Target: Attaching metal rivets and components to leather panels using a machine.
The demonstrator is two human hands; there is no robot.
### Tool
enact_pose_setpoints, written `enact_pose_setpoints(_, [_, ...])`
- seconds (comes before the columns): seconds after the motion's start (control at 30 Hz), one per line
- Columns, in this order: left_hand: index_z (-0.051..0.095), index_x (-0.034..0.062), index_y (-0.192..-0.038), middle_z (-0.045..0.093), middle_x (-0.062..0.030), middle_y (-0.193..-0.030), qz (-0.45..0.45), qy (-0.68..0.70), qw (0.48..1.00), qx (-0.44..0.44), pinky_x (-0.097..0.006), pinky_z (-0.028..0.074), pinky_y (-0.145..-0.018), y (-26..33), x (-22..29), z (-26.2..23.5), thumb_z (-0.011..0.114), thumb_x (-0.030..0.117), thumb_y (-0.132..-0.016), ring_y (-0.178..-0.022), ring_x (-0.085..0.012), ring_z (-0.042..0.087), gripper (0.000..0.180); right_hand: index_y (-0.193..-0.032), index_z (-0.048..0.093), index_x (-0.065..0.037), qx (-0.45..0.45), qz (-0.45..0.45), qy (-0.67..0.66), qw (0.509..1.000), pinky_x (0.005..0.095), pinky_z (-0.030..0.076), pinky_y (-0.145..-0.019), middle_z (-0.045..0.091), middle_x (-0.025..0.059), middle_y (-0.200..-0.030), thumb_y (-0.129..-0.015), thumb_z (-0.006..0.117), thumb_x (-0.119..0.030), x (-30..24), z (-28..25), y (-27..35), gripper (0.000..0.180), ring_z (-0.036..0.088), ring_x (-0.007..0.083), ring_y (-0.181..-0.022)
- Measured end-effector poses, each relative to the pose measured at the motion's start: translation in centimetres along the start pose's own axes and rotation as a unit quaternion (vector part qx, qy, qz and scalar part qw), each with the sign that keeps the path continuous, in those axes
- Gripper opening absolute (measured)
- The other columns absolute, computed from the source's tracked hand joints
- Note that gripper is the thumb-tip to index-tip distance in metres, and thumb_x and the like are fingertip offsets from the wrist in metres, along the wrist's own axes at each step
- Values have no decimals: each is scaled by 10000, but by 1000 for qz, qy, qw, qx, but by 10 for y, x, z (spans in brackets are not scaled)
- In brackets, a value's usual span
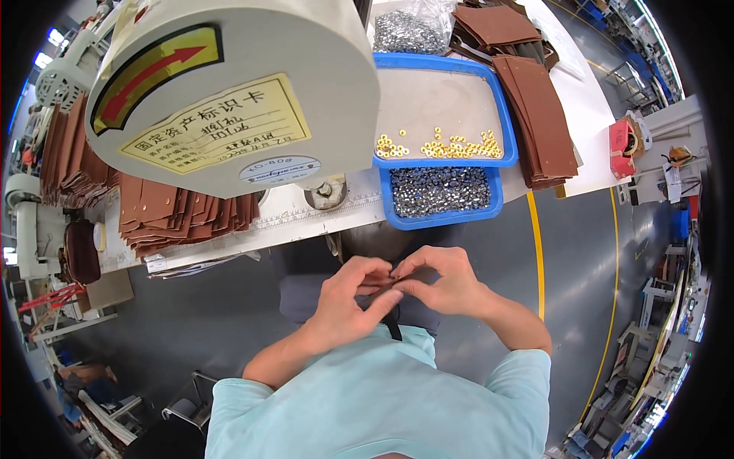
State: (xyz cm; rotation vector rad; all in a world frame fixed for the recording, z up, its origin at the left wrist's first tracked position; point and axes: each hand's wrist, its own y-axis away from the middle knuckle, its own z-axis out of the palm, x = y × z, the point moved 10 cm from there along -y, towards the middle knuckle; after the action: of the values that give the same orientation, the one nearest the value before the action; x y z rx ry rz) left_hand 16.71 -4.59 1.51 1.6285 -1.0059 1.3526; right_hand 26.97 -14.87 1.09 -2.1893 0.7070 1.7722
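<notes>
My left hand and my right hand meet in front of my waist, just off the table's near edge. Their fingertips are pinched together and touching. Whatever lies between them is small and dark, mostly covered by the fingers, and I cannot make out what it is. Beyond my hands, a blue tray holds scattered gold-coloured ring eyelets along its near side. A smaller blue bin in front of it is full of small silvery metal pieces.
A large off-white machine head with a red arrow label overhangs the white table. Brown leather-like pieces are stacked left, more strips right. A clear bag of metal pieces sits behind the tray. Yellow lines mark the grey floor.
</notes>
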Motion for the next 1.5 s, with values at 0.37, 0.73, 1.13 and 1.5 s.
enact_pose_setpoints(0.37, [728,-6,-1169,784,-111,-1008,0,-20,995,-100,-299,638,-820,-15,-13,7,896,185,-792,-900,-191,781,454,-789,582,-13,66,-294,84,950,493,622,-911,710,103,-750,-734,696,139,-39,6,5,198,731,281,-683])
enact_pose_setpoints(0.73, [623,75,-1379,764,-125,-1018,-26,-135,988,-75,-337,603,-835,-12,-11,-19,797,98,-866,-911,-231,755,542,-1020,756,-7,2,-195,189,962,386,575,-716,750,147,-900,-808,829,-169,-65,-32,-65,276,737,301,-782])
enact_pose_setpoints(1.13, [674,82,-1305,620,-97,-884,5,-160,987,-31,-360,543,-762,-8,20,-52,691,-5,-887,-811,-273,655,427,-818,772,24,65,-56,410,908,385,584,-701,741,181,-743,-748,768,-52,-2,-92,-196,104,734,300,-691])
enact_pose_setpoints(1.5, [687,-18,-1275,755,-56,-1061,-138,140,980,9,-226,533,-749,-11,-38,-54,672,93,-1006,-856,-70,649,291,-959,740,-42,59,-152,114,980,257,538,-626,721,73,-996,-823,737,-25,-43,-12,-53,137,659,133,-707])
